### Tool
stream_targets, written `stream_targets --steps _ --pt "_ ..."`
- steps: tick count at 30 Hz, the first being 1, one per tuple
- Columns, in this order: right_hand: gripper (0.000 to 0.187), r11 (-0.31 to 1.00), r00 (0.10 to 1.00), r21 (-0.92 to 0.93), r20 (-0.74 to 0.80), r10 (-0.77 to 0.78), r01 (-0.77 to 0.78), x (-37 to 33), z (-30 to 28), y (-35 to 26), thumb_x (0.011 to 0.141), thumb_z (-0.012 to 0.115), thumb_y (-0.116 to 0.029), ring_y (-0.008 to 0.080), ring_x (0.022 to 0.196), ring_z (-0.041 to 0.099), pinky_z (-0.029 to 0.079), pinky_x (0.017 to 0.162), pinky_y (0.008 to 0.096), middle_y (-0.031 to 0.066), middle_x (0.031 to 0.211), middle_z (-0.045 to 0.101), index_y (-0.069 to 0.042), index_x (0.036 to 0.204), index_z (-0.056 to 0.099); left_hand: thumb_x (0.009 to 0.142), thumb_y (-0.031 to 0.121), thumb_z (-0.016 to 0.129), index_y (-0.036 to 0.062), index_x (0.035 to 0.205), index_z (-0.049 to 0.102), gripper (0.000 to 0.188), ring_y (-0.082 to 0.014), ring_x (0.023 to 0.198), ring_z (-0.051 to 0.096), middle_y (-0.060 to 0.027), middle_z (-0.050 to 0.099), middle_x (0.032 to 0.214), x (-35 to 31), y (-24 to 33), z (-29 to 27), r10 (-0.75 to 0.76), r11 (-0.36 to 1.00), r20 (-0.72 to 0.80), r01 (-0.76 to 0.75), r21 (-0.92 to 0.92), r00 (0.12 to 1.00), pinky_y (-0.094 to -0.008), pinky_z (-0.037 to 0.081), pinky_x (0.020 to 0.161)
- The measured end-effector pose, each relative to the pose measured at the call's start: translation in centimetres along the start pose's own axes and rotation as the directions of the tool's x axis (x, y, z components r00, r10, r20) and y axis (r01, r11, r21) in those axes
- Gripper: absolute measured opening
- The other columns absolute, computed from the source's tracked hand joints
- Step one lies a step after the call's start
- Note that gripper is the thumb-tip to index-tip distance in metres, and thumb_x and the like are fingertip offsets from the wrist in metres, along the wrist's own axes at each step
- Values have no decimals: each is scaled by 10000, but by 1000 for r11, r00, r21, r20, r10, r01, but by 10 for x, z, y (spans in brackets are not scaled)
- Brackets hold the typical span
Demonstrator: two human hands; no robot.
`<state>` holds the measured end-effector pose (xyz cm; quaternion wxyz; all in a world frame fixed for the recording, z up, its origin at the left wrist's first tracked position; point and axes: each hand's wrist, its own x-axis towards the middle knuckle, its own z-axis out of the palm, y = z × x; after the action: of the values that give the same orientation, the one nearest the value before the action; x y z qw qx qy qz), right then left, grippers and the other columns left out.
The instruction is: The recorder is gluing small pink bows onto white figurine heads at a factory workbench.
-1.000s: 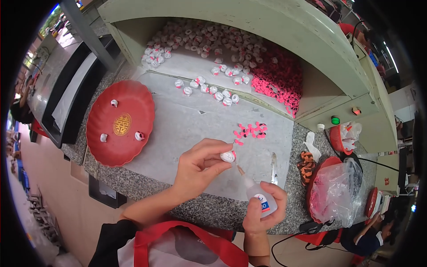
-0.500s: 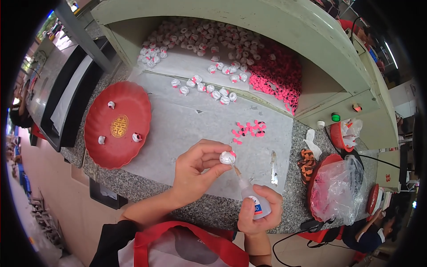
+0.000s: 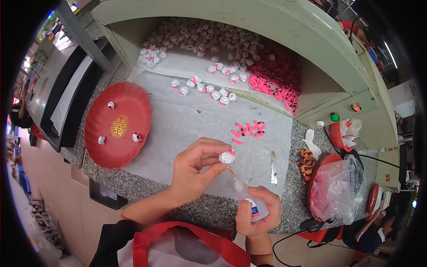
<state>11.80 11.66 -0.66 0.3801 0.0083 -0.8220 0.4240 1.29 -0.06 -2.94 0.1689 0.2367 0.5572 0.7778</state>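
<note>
Bottle nozzle (image 3: 231, 173) near white piece (image 3: 225, 157)

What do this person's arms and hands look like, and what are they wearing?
The left hand and right hand are bare: no gloves. A black sleeve covers the upper left arm, leaving the left forearm uncovered. The right forearm is uncovered too. Neither wrist shows a watch.

The left hand (image 3: 195, 167) pinches with thumb (image 3: 215, 171) and fingers (image 3: 209, 147), left forearm (image 3: 149, 204) slanting up rightward. Lower down, the right hand (image 3: 260, 212) curls in a grip, right forearm (image 3: 259, 245) nearly upright.
</note>
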Motion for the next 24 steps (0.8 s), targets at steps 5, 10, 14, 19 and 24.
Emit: stream_targets --steps 5,10,14,19,24 --pt "260 1000 1000 -6 -23 10 -10 3 -3 -1 664 597 -47 179 446 521 419 419 263 108 714 591 40 895 516 730 -150 539 -65 1020 494 306 -228 1002 530 -160 481 1064 0 2 -1 27 999 12 -27 20 1000 -300 485 823" --pt "260 1000 999 -20 -48 6 -7 3 -6 -1 664 596 -46 181 446 523 421 418 265 111 714 593 40 896 516 733 -139 539 -49 1022 488 308 -261 1000 542 -168 516 1070 3 8 1 -162 971 23 163 -175 987 -321 480 826" --pt "266 1000 999 15 -54 5 -4 -1 -7 2 653 598 -43 181 445 522 419 416 263 110 714 592 38 893 515 725 -127 551 -39 1024 483 319 -290 993 549 -168 536 1068 5 7 -2 -271 929 46 273 -249 962 -343 472 833" --pt "270 1000 999 -17 -38 -13 12 3 -9 0 640 600 -36 182 443 519 419 416 261 108 715 593 38 886 517 717 -109 567 -20 1010 490 315 -312 994 547 -169 542 1066 5 9 -2 -322 883 78 330 -334 943 -380 459 846" --pt "276 1000 998 -9 -55 -5 4 1 -9 2 640 599 -39 181 444 519 420 417 265 105 712 592 40 892 519 717 -110 565 -14 1005 492 312 -314 994 547 -166 543 1062 4 10 -3 -340 872 89 349 -342 936 -378 462 845"
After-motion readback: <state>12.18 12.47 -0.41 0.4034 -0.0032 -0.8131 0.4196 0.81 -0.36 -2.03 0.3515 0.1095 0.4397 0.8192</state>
